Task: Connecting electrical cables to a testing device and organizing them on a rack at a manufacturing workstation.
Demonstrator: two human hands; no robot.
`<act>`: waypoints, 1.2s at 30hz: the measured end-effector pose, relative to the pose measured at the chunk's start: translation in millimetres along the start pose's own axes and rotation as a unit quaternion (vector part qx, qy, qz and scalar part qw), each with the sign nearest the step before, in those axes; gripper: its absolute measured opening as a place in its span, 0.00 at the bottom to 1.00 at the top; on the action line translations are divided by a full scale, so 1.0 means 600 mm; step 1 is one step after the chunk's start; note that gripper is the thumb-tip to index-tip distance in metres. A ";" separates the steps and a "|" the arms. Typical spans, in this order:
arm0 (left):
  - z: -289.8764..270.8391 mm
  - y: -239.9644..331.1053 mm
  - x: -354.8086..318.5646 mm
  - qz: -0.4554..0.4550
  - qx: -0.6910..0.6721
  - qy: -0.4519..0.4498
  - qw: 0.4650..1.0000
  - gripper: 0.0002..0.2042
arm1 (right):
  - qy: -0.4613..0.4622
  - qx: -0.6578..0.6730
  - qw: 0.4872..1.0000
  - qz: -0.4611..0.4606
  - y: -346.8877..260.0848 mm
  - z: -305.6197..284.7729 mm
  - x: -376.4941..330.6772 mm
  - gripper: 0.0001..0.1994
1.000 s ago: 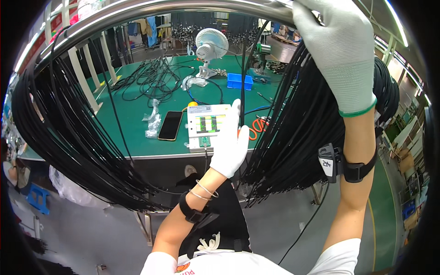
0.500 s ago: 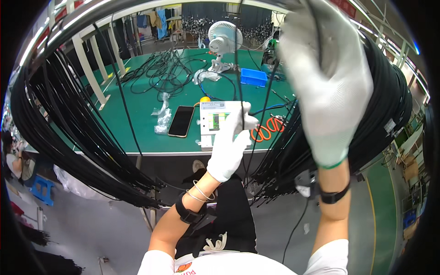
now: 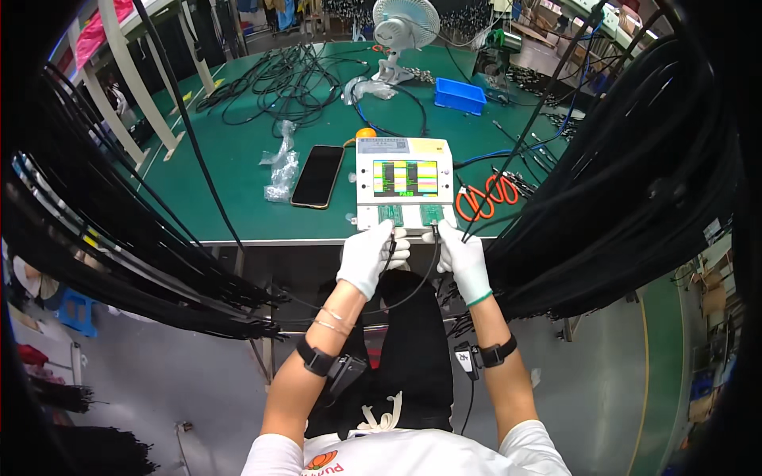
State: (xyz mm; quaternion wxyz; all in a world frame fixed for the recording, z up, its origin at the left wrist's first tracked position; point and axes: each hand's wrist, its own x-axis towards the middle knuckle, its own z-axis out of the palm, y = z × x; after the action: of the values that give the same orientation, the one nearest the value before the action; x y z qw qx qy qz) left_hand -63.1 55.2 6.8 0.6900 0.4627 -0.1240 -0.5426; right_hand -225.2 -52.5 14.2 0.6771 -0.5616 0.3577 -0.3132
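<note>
A white cable tester with a lit screen stands at the front edge of the green table. Two small green circuit boards sit along its near side. My left hand, in a white glove, pinches one end of a black cable at the left board. With thumb and fingers closed, my right hand, also gloved, grips the other end at the right board. The cable sags in a loop between both hands. The fingers partly cover the plugs, so how far they sit in the boards is unclear.
Thick bundles of black cables hang at left and right. On the green table lie a phone, clear plastic scraps, an orange coiled cord, a blue bin, tangled cables and a white fan.
My right hand has come down from the raised right bundle to the tester. My left hand has lowered to its near edge. A cable now spans both hands, and the tester's screen shows fully.
</note>
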 end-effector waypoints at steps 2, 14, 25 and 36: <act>0.005 -0.015 0.009 0.015 0.026 -0.009 1.000 0.16 | -0.043 0.017 0.999 0.009 -0.012 0.006 -0.004 0.16; -0.028 -0.153 -0.051 0.396 0.443 0.093 0.799 0.14 | 0.057 -0.003 0.997 -0.053 0.000 0.032 -0.036 0.17; 0.001 -0.112 -0.081 -0.011 0.207 -0.109 0.972 0.13 | 0.008 -0.041 0.998 -0.035 -0.009 0.022 -0.032 0.17; -0.055 -0.193 -0.078 -0.151 0.014 -0.072 0.986 0.18 | 0.051 0.011 0.996 -0.075 0.033 0.028 -0.057 0.19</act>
State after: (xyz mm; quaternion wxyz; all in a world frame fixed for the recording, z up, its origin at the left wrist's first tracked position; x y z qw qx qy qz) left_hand -132.1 114.3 -85.0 0.5831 0.4455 -0.1097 -0.6704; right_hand -229.4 -12.0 1.1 0.6387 -0.5630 0.3446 -0.3953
